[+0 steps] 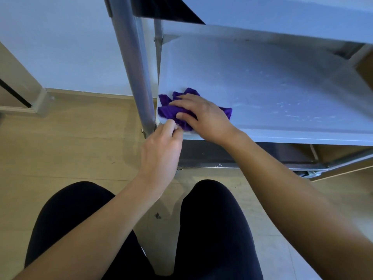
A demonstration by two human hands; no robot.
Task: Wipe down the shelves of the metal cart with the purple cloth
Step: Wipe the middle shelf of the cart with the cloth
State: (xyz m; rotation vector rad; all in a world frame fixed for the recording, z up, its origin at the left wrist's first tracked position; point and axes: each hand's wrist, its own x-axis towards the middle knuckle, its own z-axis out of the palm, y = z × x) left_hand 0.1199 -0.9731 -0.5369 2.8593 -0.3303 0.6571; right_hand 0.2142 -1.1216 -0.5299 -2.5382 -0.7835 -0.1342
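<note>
The purple cloth [168,111] lies crumpled at the near left corner of the cart's grey metal shelf [272,87]. My right hand [203,116] presses flat on top of the cloth, fingers spread over it. My left hand [163,146] is at the shelf's front left corner, its fingertips pinched at the cloth's near edge beside the cart's upright post [139,77]. Wet streaks show on the shelf to the right of the cloth.
An upper shelf [282,19] overhangs at the top. A lower frame and a caster [308,173] sit beneath the wiped shelf. My knees [212,219] in dark trousers are over the wooden floor [70,148]. A white wall and skirting lie to the left.
</note>
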